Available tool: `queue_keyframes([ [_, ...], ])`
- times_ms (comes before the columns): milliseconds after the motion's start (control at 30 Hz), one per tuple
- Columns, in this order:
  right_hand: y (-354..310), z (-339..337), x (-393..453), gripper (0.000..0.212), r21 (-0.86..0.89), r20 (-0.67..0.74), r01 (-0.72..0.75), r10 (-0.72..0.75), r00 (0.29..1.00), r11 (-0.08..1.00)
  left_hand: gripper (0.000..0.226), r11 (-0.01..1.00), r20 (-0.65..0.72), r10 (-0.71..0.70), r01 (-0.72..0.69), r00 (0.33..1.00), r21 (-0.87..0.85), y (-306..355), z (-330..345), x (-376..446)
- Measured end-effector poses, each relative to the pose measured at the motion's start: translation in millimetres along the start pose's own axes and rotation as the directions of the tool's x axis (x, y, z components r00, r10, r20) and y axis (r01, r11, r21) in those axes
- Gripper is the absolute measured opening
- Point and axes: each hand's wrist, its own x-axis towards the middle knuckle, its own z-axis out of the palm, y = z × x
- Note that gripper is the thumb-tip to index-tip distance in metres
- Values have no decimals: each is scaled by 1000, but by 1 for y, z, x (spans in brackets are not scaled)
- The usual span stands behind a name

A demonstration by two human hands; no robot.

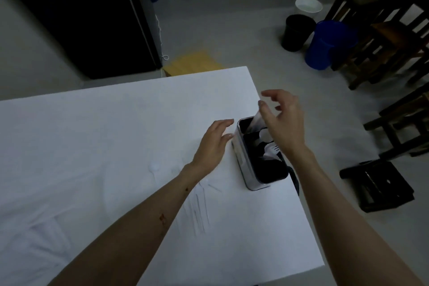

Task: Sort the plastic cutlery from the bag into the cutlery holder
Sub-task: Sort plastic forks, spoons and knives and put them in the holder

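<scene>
The cutlery holder [243, 165], a pale rectangular box with dark compartments, stands near the table's right edge. White plastic forks [273, 150] and a spoon [263, 135] stick out of its middle part. A white piece [257, 121] leans out of the far compartment. My right hand [284, 118] hovers over the holder with its fingers loosely spread, thumb close beside that white piece. My left hand [214, 144] lies flat, fingertips touching the holder's left wall. Faint white cutlery [199, 209] lies on the cloth under my left forearm. I cannot make out a bag.
The table [104, 146] is covered with a white cloth, and its right edge runs just past the holder. On the floor to the right are a black stool [376, 186], dark wooden chairs [394, 42], a blue bucket [325, 44] and a black bin [296, 32].
</scene>
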Motion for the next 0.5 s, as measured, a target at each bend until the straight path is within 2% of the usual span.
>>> queue_keyframes([
  [33, -9, 8, -10, 23, 10, -56, 48, -47, 997, 999, 33, 999, -52, -47, 46, 998, -16, -6, -6, -13],
  [100, -26, 28, -34, 23, 55, -56, 125, -122, 991, 991, 30, 989, -123, -150, 148, 981, -27, -22, -16, -43],
  [167, -35, 55, -63, 24, 124, 55, 136, -144, 988, 983, 27, 975, -163, -222, 222, 961, -21, -42, -24, -78],
  [233, -33, 82, -94, 21, 140, 191, 76, -102, 976, 987, 26, 963, -172, -265, 268, 949, -6, -60, -28, -113],
  [367, -7, 125, -160, 13, -11, 374, -131, 126, 919, 991, 34, 945, -38, -294, 297, 955, 137, -87, -28, -176],
  [500, 5, 143, -203, 10, -179, 393, -271, 322, 861, 946, 56, 903, 162, -193, 111, 968, 415, -111, -26, -217],
])
